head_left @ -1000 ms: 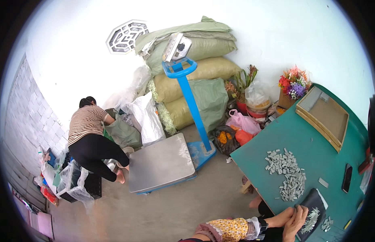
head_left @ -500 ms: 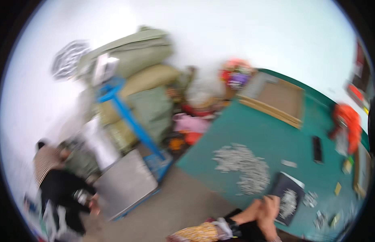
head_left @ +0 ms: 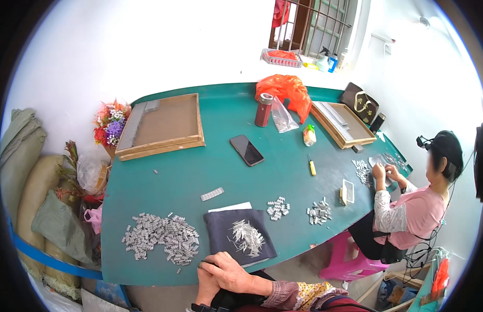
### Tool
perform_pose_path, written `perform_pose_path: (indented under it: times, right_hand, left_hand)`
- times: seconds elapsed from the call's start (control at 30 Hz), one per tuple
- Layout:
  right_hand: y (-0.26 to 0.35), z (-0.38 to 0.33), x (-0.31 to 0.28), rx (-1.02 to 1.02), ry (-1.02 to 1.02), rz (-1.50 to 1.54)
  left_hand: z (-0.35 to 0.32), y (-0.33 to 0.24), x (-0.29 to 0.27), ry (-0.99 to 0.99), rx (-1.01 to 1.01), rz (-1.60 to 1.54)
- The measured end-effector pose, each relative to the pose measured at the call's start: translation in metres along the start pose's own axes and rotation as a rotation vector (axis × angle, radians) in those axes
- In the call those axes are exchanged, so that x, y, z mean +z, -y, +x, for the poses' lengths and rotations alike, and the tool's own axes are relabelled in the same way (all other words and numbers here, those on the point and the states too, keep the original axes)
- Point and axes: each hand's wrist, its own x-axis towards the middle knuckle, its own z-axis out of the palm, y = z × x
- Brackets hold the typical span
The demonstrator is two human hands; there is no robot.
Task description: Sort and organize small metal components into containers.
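At the table's front edge my right hand [head_left: 230, 271] is closed over my left hand [head_left: 206, 287], whose fingers are mostly hidden. A small dark spot shows at the fingertips; I cannot make out what it is. Just beyond them, a dark cloth [head_left: 218, 236] bears a pile of thin silvery pins [head_left: 247, 239]. To its left spreads a large heap of small grey toothed pieces [head_left: 166, 236]. A grey strip of such pieces [head_left: 212, 194] lies above the cloth, and two smaller clusters [head_left: 278, 208] [head_left: 319, 211] lie to the right.
A wooden tray [head_left: 163, 144] stands far left, a second tray [head_left: 363, 139] far right. Between them are a phone [head_left: 246, 150], a red flask [head_left: 263, 110] and an orange bag [head_left: 288, 91]. A yellow-handled tool [head_left: 312, 167] lies nearer. A co-worker [head_left: 407, 208] sits at right on a pink stool [head_left: 345, 262].
My view has swung right, from the platform scale and sacks to the table. The co-worker at right has come into view. My hands stay together by the cloth.
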Motion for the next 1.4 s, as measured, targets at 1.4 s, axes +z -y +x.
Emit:
perform_pose_path:
  times: [1.4]
  right_hand:
    - [-0.049,0.004,-0.054,0.189,-0.061,-0.389]
  left_hand:
    - [0.013,-0.059,0.003,0.069,-0.274,-0.105]
